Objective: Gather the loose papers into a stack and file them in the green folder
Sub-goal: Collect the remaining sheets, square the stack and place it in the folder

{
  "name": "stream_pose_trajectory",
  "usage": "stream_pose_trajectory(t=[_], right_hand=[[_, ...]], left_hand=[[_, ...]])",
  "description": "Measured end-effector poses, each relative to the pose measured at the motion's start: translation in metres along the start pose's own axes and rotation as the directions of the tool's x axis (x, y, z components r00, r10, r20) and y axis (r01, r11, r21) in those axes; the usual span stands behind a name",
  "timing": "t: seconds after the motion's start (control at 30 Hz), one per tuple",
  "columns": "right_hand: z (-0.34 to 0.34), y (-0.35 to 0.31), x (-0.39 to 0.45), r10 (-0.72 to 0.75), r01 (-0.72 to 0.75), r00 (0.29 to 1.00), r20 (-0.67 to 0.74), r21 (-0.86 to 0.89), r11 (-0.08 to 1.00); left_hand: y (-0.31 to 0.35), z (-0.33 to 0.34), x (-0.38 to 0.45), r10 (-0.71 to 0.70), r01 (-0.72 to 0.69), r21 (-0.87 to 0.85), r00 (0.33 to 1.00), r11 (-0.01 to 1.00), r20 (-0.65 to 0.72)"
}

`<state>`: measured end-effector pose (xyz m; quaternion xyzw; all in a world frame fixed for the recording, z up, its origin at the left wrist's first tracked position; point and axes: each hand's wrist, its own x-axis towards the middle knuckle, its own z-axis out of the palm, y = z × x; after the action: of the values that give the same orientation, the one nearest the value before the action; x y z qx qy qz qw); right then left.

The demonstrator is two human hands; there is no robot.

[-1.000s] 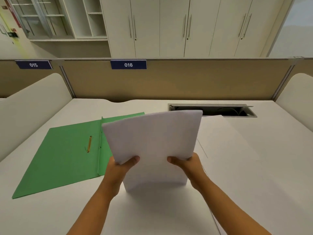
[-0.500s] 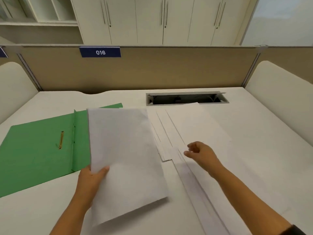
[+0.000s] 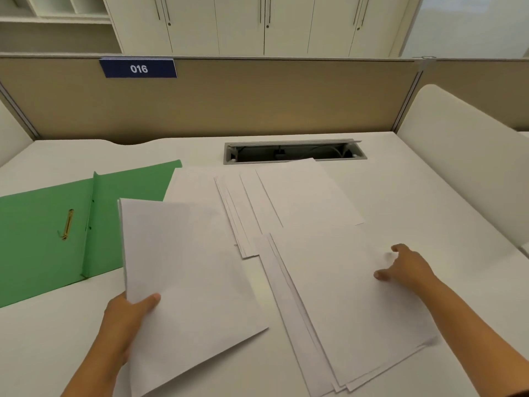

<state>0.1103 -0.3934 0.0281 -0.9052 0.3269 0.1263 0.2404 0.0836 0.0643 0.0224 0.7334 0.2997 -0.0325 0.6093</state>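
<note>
A person's left hand (image 3: 126,316) pinches the near left edge of a sheaf of white papers (image 3: 183,282), thumb on top, holding it just right of the open green folder (image 3: 43,239) on a white counter (image 3: 429,202). The sheaf's left edge overlaps the folder's right flap. To the right of the sheaf, the right hand (image 3: 406,267) rests on a fanned pile of loose sheets (image 3: 337,305), fingers loosely bent and spread over the top sheet, gripping nothing that can be seen. Beyond that pile, more loose sheets (image 3: 297,193) lie overlapped and askew, well right of the folder's far corner. The folder lies flat, its brass fastener (image 3: 67,224) showing on the left leaf near the spine. Behind the far sheets, an open cable tray (image 3: 294,151) is cut into the counter. A tan partition (image 3: 257,98) carries a blue plate reading 016 (image 3: 138,68), above and behind the folder, with white cabinets (image 3: 257,24) beyond.
</note>
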Motion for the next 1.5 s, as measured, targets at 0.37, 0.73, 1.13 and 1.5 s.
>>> stream_pose_trajectory(t=[0.37, 0.73, 1.13, 1.5], right_hand=[[0.004, 0.002, -0.014, -0.207, 0.282, 0.939, -0.275, 0.274, 0.919], [-0.02, 0.009, -0.024, -0.297, 0.343, 0.939, -0.172, 0.457, 0.82], [0.003, 0.002, -0.014, -0.248, 0.267, 0.962, -0.115, 0.191, 0.945], [0.014, -0.007, -0.016, -0.121, 0.116, 0.992, -0.034, -0.132, 0.984]], left_hand=[[0.007, 0.019, -0.012, -0.005, 0.005, -0.007, 0.998, 1.0, -0.061], [0.009, 0.024, -0.019, 0.031, -0.033, -0.018, 0.993, 0.999, -0.114], [0.01, 0.029, -0.025, 0.042, -0.047, -0.032, 0.991, 0.998, -0.124], [0.009, 0.028, -0.023, 0.045, -0.049, -0.031, 0.992, 0.998, -0.121]])
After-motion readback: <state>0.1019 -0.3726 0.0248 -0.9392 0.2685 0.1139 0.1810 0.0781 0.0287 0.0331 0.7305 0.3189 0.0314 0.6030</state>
